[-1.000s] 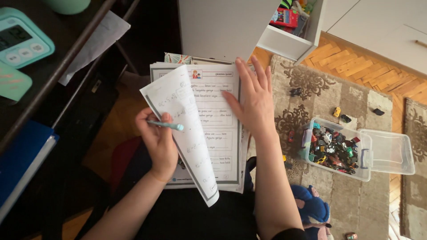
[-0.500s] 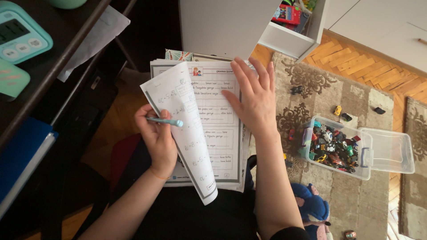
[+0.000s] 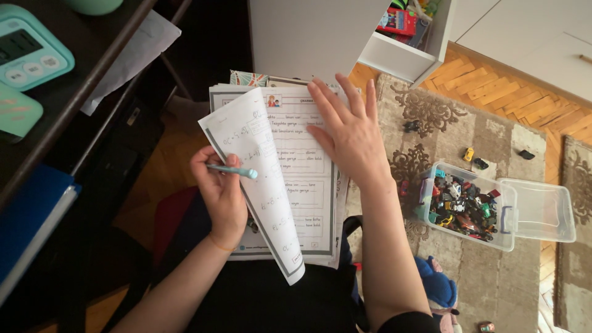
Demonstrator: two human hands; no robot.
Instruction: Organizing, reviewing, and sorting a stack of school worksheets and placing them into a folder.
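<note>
Worksheets [image 3: 308,185] are stacked on the lap at the centre of the frame, and the top sheet [image 3: 259,179] is lifted and curled back toward the left, so that part of the printed page beneath is covered by it. The left hand [image 3: 221,191] is closed around a light-blue pen [image 3: 233,170] at the curled sheet's left edge, the pen lying nearly level with its tip over the paper. The right hand [image 3: 348,132] is laid flat with fingers spread on the upper right of the stack, apart from the left hand, with nothing gripped.

A dark desk edge [image 3: 92,74] runs diagonally across the upper left of the frame; on it a teal digital timer [image 3: 28,52] is seen, and a loose white paper [image 3: 132,52] hangs over the edge. A blue folder [image 3: 31,222] is found at the lower left. A white cabinet [image 3: 320,31] fills the upper centre, with an open shelf [image 3: 410,37] of colourful items at its right. A patterned rug [image 3: 493,142] covers the right side, and on it, just right of the right forearm, a clear plastic box [image 3: 468,206] filled with toy cars is placed, its lid [image 3: 536,209] lying open beside it. A few loose toy cars [image 3: 475,159] are scattered above the box, and a blue soft toy [image 3: 438,287] lies at the lower right, beside the elbow.
</note>
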